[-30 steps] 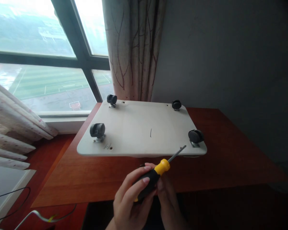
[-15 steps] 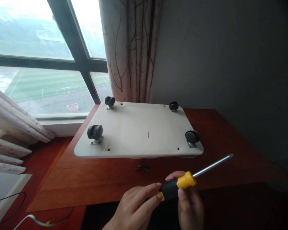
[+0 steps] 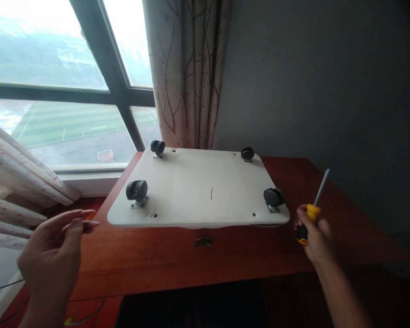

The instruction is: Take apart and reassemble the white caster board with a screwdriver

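Reddish wood of the table (image 3: 140,269) bears the white board (image 3: 191,182), casters (image 3: 136,190) up. My right hand (image 3: 317,237) wraps round the screwdriver (image 3: 313,211) by its handle (image 3: 302,234), just right of the board; I judge the tool light, stiff and best held there, off its slicker shaft (image 3: 321,187). My left hand (image 3: 53,253), loosely half-curled and seemingly empty, hangs left of the board.

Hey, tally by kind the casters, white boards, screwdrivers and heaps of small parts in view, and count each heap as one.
Black casters: 4
White board: 1
Screwdriver: 1
Heap of small parts, probably screws: 1
Total: 7
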A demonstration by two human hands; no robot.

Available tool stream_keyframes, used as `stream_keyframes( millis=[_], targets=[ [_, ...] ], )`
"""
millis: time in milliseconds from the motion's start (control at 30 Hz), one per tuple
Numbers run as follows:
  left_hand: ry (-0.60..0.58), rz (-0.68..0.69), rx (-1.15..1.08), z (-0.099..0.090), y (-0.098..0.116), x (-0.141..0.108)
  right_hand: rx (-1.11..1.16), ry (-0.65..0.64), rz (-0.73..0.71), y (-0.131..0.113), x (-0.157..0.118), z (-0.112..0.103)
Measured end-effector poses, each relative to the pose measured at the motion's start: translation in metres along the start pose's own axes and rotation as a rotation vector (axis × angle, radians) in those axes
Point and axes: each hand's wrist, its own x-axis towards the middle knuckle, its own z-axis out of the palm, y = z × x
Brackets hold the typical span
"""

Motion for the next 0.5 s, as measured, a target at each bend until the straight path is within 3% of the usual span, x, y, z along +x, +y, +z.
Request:
stream_keyframes(
  millis=[67,167,267,500],
  targets=[
    [-0.060,-0.074,-0.049,0.007,-0.013,0.027,-0.153,-0.050,0.006,0.008,0.026,0.000],
    [-0.299,0.021,-0.044,0.027,-0.034,0.067,-0.362,-0.065,-0.036,0.020,0.063,0.005],
    [-0.402,0.114,0.054,0.050,-0.049,0.096,-0.420,-0.095,-0.051,0.031,0.089,0.011],
    [-0.472,0.363,0.062,0.084,-0.037,0.119,-0.455,-0.127,-0.106,0.045,0.104,0.021]
  ],
)
